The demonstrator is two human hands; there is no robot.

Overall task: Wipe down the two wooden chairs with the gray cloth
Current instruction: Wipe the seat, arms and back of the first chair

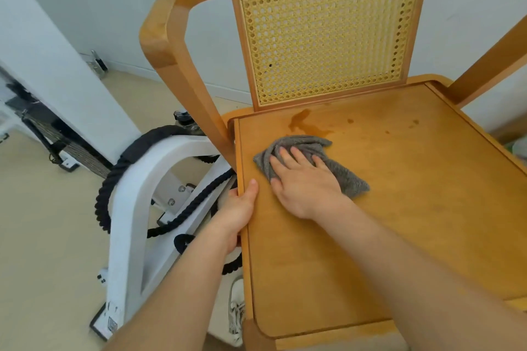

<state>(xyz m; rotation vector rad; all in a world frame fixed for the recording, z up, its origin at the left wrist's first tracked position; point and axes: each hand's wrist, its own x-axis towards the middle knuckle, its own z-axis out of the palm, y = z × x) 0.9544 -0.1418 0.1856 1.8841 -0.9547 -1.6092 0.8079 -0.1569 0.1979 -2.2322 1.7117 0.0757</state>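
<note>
Four fingers lie flat atop gray cloth on the chair.

We see one wooden chair filling the centre and right of the frame. It is honey-coloured, with a flat seat, curved arms and a woven cane back panel. Wet stains mark the seat near the back. The gray cloth, crumpled, lies on the seat left of centre, pressed under our right hand.
</note>
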